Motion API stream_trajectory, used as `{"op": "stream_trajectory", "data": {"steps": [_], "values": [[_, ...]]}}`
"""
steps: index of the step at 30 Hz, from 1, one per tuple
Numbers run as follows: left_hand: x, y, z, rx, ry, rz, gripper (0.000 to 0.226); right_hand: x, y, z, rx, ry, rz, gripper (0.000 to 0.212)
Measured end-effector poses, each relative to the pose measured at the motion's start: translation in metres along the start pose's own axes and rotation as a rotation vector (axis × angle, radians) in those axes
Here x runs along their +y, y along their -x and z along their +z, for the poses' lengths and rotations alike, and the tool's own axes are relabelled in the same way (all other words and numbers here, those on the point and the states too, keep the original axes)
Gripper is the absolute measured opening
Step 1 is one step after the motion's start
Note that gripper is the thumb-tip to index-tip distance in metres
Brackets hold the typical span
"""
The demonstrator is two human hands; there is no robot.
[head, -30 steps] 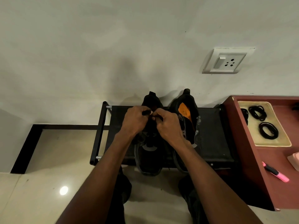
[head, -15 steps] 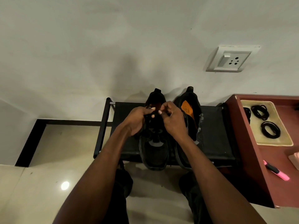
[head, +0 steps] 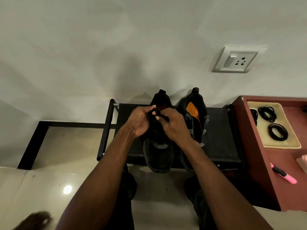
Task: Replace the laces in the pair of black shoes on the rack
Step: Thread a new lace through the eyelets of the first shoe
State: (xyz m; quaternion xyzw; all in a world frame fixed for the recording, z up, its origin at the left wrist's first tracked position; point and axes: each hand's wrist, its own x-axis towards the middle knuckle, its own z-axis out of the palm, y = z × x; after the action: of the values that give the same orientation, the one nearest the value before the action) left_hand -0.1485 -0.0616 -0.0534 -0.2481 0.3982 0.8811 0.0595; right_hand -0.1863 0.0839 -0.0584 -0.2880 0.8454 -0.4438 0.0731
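While bent over the rack (head: 221, 130), both hands meet at the mouth of the left shoe (head: 158, 146). Left hand (head: 141, 122) and right hand (head: 174, 127) now drawn closer than a second ago, fingers curled and pinching a black lace (head: 156, 112) between them, raised slightly off the tongue. Probably mid-knot or working the top eyelets. Right shoe (head: 194, 117) just beside, apparently unlaced. Spare laces (head: 278, 131) coiled on tray (head: 282, 145).

Two shoes (head: 194, 123) stand side by side on the rack (head: 219, 138) against the wall. Right of it, the desk (head: 280, 163) carries a tray (head: 282, 143) holding coiled laces (head: 278, 132).
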Motion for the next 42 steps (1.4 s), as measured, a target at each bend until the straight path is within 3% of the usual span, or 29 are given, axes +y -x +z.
{"op": "stream_trajectory", "data": {"steps": [3, 6, 9, 13, 16, 22, 32, 42], "values": [[0.006, -0.001, -0.004, 0.078, -0.084, 0.07, 0.018, 0.0, -0.001, -0.013, 0.042, -0.095, 0.061, 0.01], [0.006, 0.0, 0.0, 0.13, -0.241, 0.14, 0.023, -0.003, 0.006, -0.023, 0.129, -0.514, 0.29, 0.006], [0.003, -0.002, -0.004, 0.255, -0.495, 0.208, 0.031, -0.006, 0.017, -0.025, 0.169, -0.669, 0.405, 0.014], [0.006, -0.001, -0.016, 0.353, -0.728, 0.253, 0.039, 0.0, 0.029, -0.03, 0.174, -0.469, 0.403, 0.028], [0.006, -0.005, -0.022, 0.444, -0.687, 0.279, 0.038, 0.007, 0.042, -0.039, 0.143, -0.159, 0.361, 0.035], [-0.001, -0.022, -0.032, 0.526, -0.653, 0.225, 0.038, 0.026, 0.068, -0.043, -0.023, 0.285, 0.319, 0.026], [0.002, -0.044, -0.029, 0.651, -0.685, 0.092, 0.034, 0.038, 0.091, -0.04, 0.014, 0.601, 0.061, 0.019], [-0.01, -0.031, -0.029, 0.636, -0.625, 0.101, 0.034, 0.041, 0.092, -0.037, 0.026, 0.544, 0.146, 0.019]]}}
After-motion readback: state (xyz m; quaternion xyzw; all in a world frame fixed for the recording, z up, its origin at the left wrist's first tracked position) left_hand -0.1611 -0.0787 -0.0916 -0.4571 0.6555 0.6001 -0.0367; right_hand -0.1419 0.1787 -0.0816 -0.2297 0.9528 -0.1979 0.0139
